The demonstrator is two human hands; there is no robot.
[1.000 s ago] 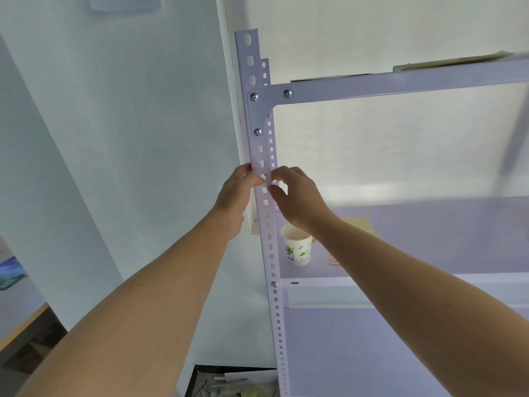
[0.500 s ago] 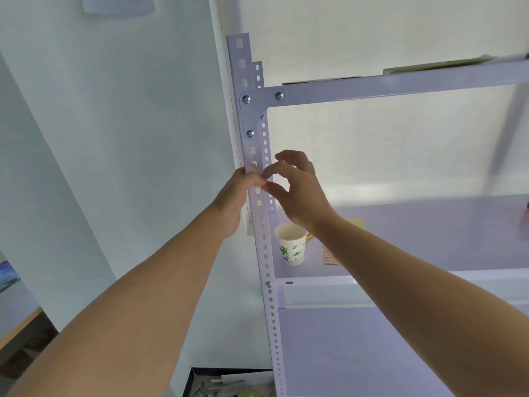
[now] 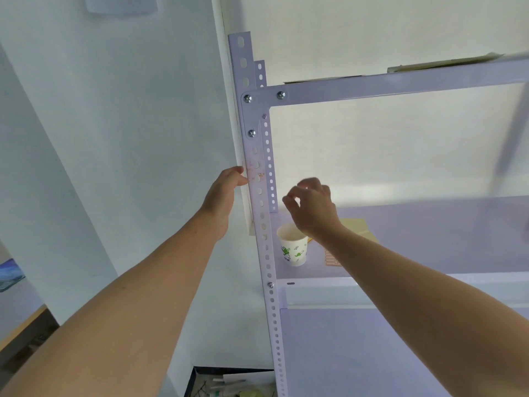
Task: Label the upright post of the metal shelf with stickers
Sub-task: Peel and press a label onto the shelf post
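Looking up through the head view, the upright post [image 3: 259,196] runs down the middle of the frame, with a faint orange-marked sticker [image 3: 258,173] on its face just above centre. The left hand [image 3: 226,193] keeps a closed grip on the post's left edge beside that sticker. The right hand [image 3: 312,207] hangs clear to the right, its grip loose and seemingly empty. I'd fetch the next sticker from the orange-printed sheet [image 3: 332,258] by the paper cup [image 3: 293,247], set it square below and rub it flat.
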